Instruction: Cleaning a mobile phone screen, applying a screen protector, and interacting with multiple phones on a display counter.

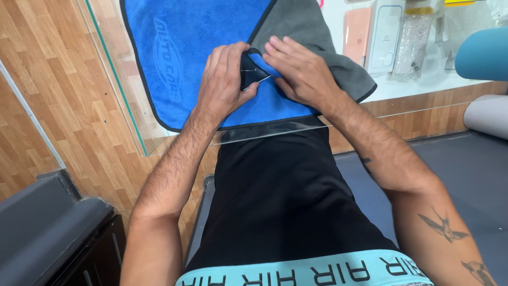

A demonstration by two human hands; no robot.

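The left hand (pixel 225 79) grips a small flat black phone (pixel 248 73) on the soft blue cloth (pixel 185 47). The right hand (pixel 299 69) presses flat beside it. Pink and white boxes (pixel 370 34) sit far right.

A pink phone case (pixel 356 33), white box (pixel 385 36) and clear packet (pixel 411 45) lie near a teal chair (pixel 482 54).

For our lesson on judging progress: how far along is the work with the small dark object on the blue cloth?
Done: the blue cloth lies spread on the glass counter. In hand: the left hand grips a small dark object while the right hand presses beside it. Left: the boxes behind sit untouched; how much remains cannot be told.
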